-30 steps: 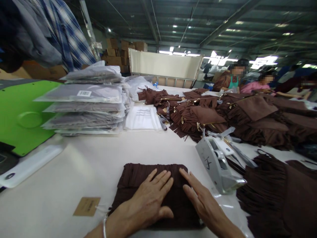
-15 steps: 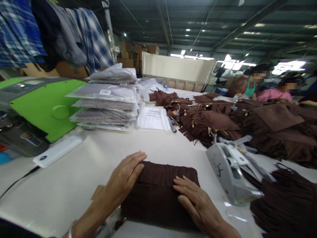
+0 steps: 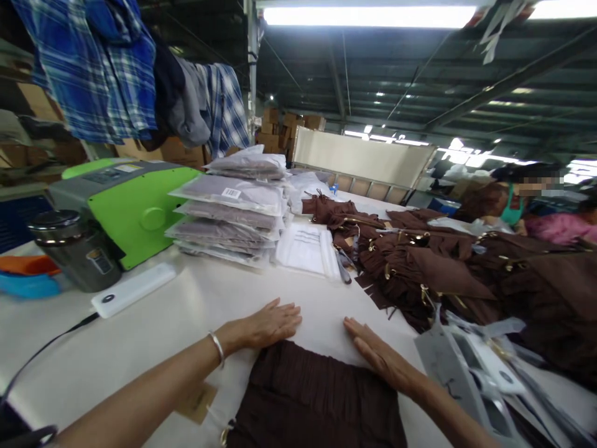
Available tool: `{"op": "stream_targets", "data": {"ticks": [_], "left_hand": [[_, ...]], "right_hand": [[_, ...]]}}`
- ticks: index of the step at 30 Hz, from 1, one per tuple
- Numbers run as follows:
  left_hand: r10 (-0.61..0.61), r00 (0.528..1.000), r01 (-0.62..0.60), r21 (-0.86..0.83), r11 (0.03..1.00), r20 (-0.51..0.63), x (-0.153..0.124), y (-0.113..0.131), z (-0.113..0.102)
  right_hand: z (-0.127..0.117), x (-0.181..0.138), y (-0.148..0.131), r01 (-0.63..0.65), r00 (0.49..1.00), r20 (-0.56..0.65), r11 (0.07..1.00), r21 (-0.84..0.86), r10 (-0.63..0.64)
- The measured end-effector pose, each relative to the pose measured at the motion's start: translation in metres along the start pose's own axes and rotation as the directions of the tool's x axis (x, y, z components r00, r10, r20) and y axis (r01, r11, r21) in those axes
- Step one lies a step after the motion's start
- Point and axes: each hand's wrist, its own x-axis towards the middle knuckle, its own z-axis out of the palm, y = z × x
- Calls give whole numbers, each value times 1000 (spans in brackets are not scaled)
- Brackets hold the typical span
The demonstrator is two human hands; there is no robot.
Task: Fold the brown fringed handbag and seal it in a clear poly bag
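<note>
A dark brown fringed bag (image 3: 321,398) lies flat on the white table at the bottom of the view, its strands in narrow folds. My left hand (image 3: 275,323), with a silver bangle at the wrist, is palm down with fingers stretched out just past the bag's far left corner. Over the far right corner is my right hand (image 3: 375,354), fingers straight and together, its edge toward the bag. Neither hand grips anything. A cardboard tag (image 3: 198,401) and a gold clasp (image 3: 226,434) show at the bag's left side, partly under my left forearm.
Brown bags with gold zips (image 3: 420,267) are heaped at the right. A grey tape dispenser (image 3: 471,379) stands near my right forearm. Bagged packages (image 3: 228,211), white plastic bags (image 3: 308,249), a dark flask (image 3: 74,249) and a green machine (image 3: 149,211) line the back and left.
My hands have gone from resting on the bag to its far edge, with the fingers now beyond it. The view has tilted up and turned left, so the bag sits lower.
</note>
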Motion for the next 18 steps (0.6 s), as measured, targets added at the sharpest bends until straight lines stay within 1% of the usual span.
{"op": "stream_targets", "data": {"ticks": [2,3,5,9,11,14,16,18], "left_hand": [[105,994,-101,-77,992,41,-8,11,0],[139,989,-133,-112,985,53,-11,17,0],[167,982,-153,-156,976,83,-14,26,-2],[172,977,-154,-142,978,128,-18,35,-2],[178,973,-160,-125,979,150,-22,39,-2],[169,965,-147,-122,982,199,-33,48,-4],[132,969,-106,-129,986,208,-42,57,-5],[98,975,-67,-156,986,200,-51,65,-4]], "right_hand": [[3,-7,-7,81,993,86,997,-14,-79],[4,-11,-11,123,986,115,992,-20,-120],[4,-19,-21,216,969,127,976,-35,-210],[8,-23,-29,365,931,42,926,-96,-362],[16,-21,-26,438,898,24,889,-132,-439],[31,-19,-18,549,832,38,812,-199,-553],[40,-24,-16,580,807,45,776,-247,-589],[50,-33,-19,588,798,30,767,-255,-602]]}}
